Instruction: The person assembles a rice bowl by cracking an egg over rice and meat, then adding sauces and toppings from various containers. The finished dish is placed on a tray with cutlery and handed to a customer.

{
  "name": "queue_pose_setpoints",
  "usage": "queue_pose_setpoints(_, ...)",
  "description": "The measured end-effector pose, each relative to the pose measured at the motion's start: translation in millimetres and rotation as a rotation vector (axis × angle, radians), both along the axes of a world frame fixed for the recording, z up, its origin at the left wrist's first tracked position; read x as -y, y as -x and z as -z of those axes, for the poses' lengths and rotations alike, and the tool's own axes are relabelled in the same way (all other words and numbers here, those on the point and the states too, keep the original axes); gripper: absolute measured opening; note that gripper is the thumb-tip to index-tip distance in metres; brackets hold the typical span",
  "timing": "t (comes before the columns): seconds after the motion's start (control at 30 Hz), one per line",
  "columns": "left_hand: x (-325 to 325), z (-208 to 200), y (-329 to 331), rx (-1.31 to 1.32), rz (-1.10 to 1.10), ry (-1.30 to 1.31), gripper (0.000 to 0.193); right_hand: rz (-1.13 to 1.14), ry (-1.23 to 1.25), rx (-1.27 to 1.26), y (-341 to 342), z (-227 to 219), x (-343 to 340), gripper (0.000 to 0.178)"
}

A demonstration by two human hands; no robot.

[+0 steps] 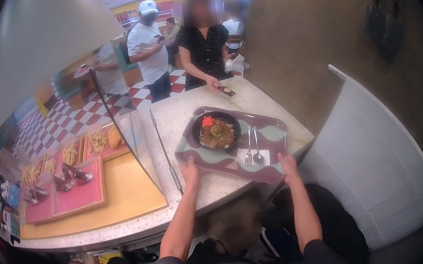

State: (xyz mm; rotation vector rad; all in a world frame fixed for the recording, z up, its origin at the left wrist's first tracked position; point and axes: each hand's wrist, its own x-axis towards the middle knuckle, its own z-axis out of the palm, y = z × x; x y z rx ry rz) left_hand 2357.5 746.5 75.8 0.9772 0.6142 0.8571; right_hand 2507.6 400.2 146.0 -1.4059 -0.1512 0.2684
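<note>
Both my hands grip the near side of a patterned serving tray (209,161) at the counter. My left hand (191,173) is closed on its near left corner, my right hand (288,168) on its near right corner. Toward the tray's left stands a dark bowl (238,134) of brown-topped food (217,134) with a red garnish (207,121). A fork (249,154) and a spoon (258,157) lie side by side on a white napkin (265,161) to the right of the bowl. My fingers under the tray are hidden.
Across the speckled counter (172,109), a person in a dark dress (202,49) holds a small dark, flat object (226,90) over it. Another person in white (147,50) stands behind. Left, a clear guard (128,136) shields fried food on pink racks (79,186). A pale curved panel (382,164) stands right.
</note>
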Motion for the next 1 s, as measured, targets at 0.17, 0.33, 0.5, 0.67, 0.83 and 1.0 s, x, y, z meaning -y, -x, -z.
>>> queue_pose_setpoints(0.17,-35.8,-52.5,41.4,0.040,0.205,0.147,0.029,-0.003,0.267,0.112,-45.3,-23.9,-47.0,0.041)
queue_pose_setpoints(0.33,-33.0,-46.8,46.0,0.080,0.144,0.218,0.030,-0.082,0.388,0.332,-107.0,-9.4,-92.7,0.042)
queue_pose_setpoints(0.5,-34.1,-42.7,32.1,0.113,0.058,0.274,0.038,-0.135,0.739,0.555,-180.7,10.5,-130.8,0.042)
queue_pose_setpoints(0.67,-38.0,-39.6,7.3,0.116,0.006,0.276,0.037,-0.086,0.781,0.562,-224.7,28.5,-158.7,0.050)
queue_pose_setpoints(0.83,-45.0,-42.5,-9.4,0.075,-0.096,0.294,0.039,0.151,0.751,0.444,-237.1,24.6,-193.9,0.076)
queue_pose_setpoints(1.0,-50.2,-36.6,-31.7,0.064,-0.096,0.290,0.038,0.169,-0.140,-0.076,-266.3,-1.9,-195.7,0.091)
